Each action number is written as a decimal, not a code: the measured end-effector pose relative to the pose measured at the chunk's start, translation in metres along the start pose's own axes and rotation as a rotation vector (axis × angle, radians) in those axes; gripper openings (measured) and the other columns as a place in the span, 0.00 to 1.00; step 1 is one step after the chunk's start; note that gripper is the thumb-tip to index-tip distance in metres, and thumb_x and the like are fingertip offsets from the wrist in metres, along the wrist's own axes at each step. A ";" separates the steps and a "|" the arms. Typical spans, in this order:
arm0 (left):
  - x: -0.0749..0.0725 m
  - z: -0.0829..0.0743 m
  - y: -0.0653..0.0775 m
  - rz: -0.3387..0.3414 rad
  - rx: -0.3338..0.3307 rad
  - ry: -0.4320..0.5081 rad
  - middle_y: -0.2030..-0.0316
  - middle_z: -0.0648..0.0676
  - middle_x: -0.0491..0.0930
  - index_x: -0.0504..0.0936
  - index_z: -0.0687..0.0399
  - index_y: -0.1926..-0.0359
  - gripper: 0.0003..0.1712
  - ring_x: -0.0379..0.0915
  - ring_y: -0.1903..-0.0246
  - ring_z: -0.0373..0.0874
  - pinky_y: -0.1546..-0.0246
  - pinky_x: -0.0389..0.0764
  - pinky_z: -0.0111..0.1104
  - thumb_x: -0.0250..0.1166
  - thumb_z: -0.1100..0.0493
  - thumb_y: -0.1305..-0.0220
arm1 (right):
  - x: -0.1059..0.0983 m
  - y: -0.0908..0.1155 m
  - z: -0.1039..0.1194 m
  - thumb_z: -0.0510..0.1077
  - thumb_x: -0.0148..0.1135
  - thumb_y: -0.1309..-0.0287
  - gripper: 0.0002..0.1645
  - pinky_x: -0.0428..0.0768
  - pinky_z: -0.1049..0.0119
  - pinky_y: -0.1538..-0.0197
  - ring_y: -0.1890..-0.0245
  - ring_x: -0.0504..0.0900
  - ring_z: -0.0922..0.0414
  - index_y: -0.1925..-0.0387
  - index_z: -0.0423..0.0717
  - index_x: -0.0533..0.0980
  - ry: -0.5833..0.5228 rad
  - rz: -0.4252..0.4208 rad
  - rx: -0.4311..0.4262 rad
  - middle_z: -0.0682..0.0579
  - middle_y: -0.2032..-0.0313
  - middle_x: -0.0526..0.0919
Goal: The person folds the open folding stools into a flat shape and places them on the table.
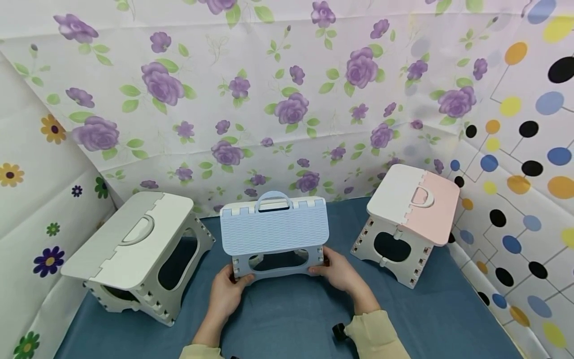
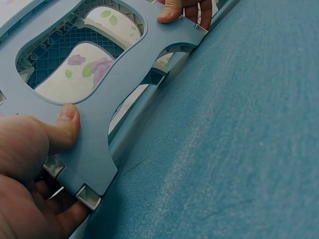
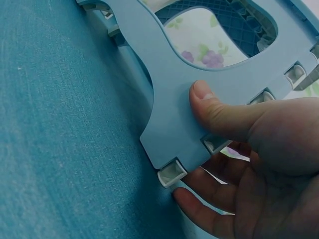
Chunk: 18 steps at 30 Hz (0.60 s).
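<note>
A blue and white folding step stool [image 1: 275,229] stands unfolded at the middle of the blue cloth, its handle loop raised at the top. My left hand [image 1: 227,294] grips the stool's lower left leg, thumb on the front panel and fingers behind the edge. On the opposite leg, my right hand [image 1: 336,269] holds on the same way. The left wrist view shows the left thumb [image 2: 67,122] pressed on the blue panel [image 2: 94,144] below its oval opening. In the right wrist view the right thumb [image 3: 204,97] lies flat on the panel, with fingers curled behind the leg.
To the left stands a grey and white folding stool [image 1: 134,239]; to the right, a pink and white one [image 1: 410,209]. Blue cloth [image 1: 287,319] covers the surface. Flowered sheets [image 1: 251,99] hang behind, and a dotted sheet [image 1: 515,164] hangs at the right.
</note>
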<state>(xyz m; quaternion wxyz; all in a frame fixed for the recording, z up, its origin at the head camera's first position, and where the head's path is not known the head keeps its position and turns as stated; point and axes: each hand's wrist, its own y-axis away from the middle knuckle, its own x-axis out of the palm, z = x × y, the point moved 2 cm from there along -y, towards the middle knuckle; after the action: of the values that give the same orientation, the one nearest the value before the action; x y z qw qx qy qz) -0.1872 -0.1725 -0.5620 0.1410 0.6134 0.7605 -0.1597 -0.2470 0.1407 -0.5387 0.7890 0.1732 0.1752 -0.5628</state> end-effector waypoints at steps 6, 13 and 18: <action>0.000 0.001 0.000 -0.002 0.009 -0.005 0.53 0.61 0.87 0.84 0.67 0.44 0.19 0.78 0.63 0.46 0.65 0.77 0.35 0.75 0.64 0.32 | 0.000 0.001 0.001 0.43 0.74 0.32 0.28 0.80 0.51 0.50 0.55 0.82 0.53 0.34 0.46 0.78 -0.009 -0.002 0.003 0.51 0.50 0.86; 0.000 0.000 0.000 -0.003 0.003 -0.006 0.55 0.59 0.87 0.84 0.66 0.45 0.18 0.76 0.65 0.45 0.66 0.76 0.35 0.76 0.64 0.32 | 0.001 0.001 0.000 0.43 0.75 0.32 0.28 0.80 0.50 0.50 0.54 0.82 0.54 0.34 0.45 0.78 -0.004 0.001 0.001 0.50 0.50 0.86; 0.000 -0.001 -0.001 -0.004 0.013 -0.004 0.56 0.59 0.87 0.84 0.67 0.45 0.18 0.75 0.66 0.45 0.67 0.75 0.34 0.75 0.64 0.32 | 0.001 0.000 0.001 0.43 0.75 0.32 0.28 0.80 0.50 0.49 0.54 0.82 0.54 0.34 0.44 0.78 -0.006 0.003 -0.005 0.50 0.50 0.86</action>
<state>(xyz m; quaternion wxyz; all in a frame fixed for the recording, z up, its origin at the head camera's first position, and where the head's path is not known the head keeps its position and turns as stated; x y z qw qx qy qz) -0.1880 -0.1719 -0.5616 0.1383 0.6123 0.7604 -0.1662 -0.2464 0.1396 -0.5384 0.7907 0.1699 0.1740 -0.5618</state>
